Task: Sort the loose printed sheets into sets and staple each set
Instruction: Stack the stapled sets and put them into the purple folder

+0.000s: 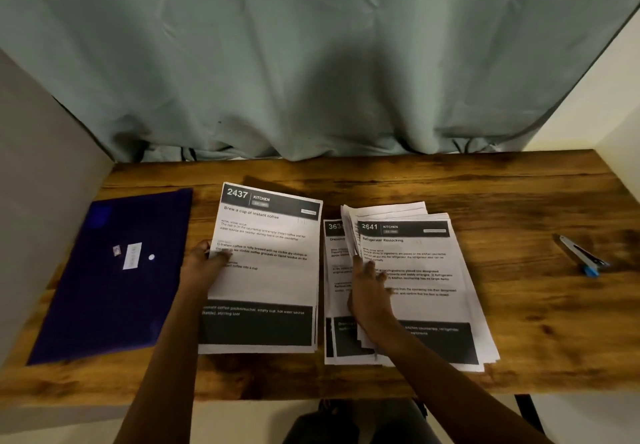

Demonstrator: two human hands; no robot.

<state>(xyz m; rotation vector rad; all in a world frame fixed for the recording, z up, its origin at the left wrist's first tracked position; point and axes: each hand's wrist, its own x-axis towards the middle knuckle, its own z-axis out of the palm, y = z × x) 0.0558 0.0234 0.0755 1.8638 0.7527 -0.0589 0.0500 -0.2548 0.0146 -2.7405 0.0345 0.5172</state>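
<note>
Hands first: my left hand (204,263) lies over the left edge of the 2437 pile (270,277); I cannot tell whether it pinches the paper. My right hand (369,291) is spread flat on the 2641 pile (426,270), its thumb against sheet edges lifted at that pile's left side.

That pile is fanned and overlaps the 363 sheet (334,270) beneath, so I judge a careless lift could drag a wrong page into the set or skew the stack. The stapler (581,256) lies well apart to the right on the table (519,201), and the purple folder (104,287) sits far left. Reaching over could scatter the fan.
</note>
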